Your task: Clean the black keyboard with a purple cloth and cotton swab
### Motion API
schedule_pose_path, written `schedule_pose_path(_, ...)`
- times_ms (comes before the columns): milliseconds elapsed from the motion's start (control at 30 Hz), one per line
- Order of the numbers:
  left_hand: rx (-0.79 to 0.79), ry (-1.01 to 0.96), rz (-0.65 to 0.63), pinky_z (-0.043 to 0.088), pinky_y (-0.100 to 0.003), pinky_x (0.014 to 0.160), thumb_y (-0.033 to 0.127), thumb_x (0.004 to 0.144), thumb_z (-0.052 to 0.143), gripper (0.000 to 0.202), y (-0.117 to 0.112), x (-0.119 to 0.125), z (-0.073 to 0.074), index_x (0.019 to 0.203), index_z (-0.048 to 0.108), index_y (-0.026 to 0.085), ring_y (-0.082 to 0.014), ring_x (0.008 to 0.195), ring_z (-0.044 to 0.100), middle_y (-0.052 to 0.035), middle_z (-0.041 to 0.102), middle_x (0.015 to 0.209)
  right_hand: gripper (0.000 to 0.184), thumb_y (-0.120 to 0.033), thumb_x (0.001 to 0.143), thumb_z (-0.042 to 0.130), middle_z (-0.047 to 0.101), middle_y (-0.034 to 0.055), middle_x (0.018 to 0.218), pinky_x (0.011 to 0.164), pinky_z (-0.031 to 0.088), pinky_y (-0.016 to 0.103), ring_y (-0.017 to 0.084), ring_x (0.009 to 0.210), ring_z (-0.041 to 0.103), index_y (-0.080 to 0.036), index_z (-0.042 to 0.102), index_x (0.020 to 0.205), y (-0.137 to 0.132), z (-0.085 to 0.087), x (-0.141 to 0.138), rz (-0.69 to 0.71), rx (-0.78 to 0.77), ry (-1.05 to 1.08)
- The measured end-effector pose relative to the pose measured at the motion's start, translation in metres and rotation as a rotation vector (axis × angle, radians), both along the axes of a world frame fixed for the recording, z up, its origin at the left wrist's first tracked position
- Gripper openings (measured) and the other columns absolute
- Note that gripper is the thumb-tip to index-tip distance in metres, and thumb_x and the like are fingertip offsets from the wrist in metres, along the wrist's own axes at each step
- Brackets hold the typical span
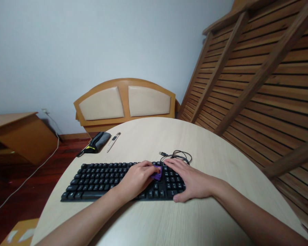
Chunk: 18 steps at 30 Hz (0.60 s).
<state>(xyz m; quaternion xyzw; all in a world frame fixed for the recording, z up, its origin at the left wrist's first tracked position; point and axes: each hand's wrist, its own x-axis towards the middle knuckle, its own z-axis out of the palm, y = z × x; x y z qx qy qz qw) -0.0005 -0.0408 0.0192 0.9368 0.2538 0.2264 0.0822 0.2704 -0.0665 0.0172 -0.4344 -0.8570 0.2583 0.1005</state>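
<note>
A black full-size keyboard (100,179) lies on the round pale wooden table (195,218). My left hand (138,177) is closed over a small purple cloth-like piece (157,173), which touches the keys just left of the number pad. Part of that piece is hidden by the fingers. At the keyboard's right end, my right hand (193,181) holds it, with the thumb at the front edge and the fingers stretched to the back edge. Behind the keyboard rests a coiled black cable (181,155) with a USB plug (162,153).
A dark grey pouch (100,141) and a slim white knife-like tool (114,141) lie at the table's back left. Beyond the table stands a padded headboard (125,100). Wooden slats (267,78) lean at the right; a wooden desk (23,136) is at left.
</note>
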Motion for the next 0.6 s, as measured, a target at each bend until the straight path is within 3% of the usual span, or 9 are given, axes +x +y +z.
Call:
schedule_pose_path(300,0.006,-0.007,-0.065,0.061,-0.037,0.089,0.007,0.095,0.054,0.023,-0.001,-0.003,0.005,0.113,0.065,0.017,-0.0213,0.105,0.068,-0.008,0.073,0.109,0.116,-0.06,0.068,0.08,0.022,0.0137,0.167,0.122,0.018,0.061,0.039,0.154,0.012,-0.023,0.022,0.162,-0.009,-0.014,0.003,-0.039,0.084,0.067)
schedule_pose_path(600,0.009,-0.004,-0.08,0.061,-0.038,0.084,0.014,0.099,0.053,0.017,-0.01,-0.002,0.004,0.11,0.066,0.017,-0.023,0.1,0.068,-0.0072,0.074,0.102,0.118,-0.061,0.068,0.079,0.02,0.0151,0.168,0.121,0.019,0.062,0.04,0.154,0.011,-0.021,0.021,0.162,-0.009,-0.015,0.004,-0.026,0.096,0.044)
